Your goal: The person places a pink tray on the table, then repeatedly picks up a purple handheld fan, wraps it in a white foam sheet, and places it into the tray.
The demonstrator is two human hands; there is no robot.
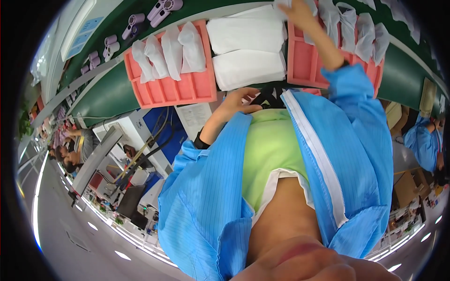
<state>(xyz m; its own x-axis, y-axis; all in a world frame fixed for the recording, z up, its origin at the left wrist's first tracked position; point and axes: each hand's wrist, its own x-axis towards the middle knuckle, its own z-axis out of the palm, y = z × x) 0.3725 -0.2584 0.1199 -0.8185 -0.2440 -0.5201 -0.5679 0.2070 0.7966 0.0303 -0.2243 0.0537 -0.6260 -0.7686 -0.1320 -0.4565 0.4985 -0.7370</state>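
My right hand point(298, 13) reaches to the top edge of the view, over the far left corner of the right pink tray point(300, 65). Whitish wrapped pieces point(348, 28) stand in that tray, and one lies right beside the hand. Blur and the picture edge hide whether my fingers grip it. Close to my body, my left hand point(238, 102) is half curled with its fingers apart, near a dark thing at the bench edge; I see nothing held in it. Between the trays lie two stacks of white sheets or bags point(248, 68).
The left pink tray point(199, 89) has several wrapped pieces point(173, 51) in its far compartments. Beyond it, several lilac tube-shaped parts point(161, 11) lie on a green surface point(105, 93). White equipment with cables point(145, 136) stands at left. Other people are visible at both sides.
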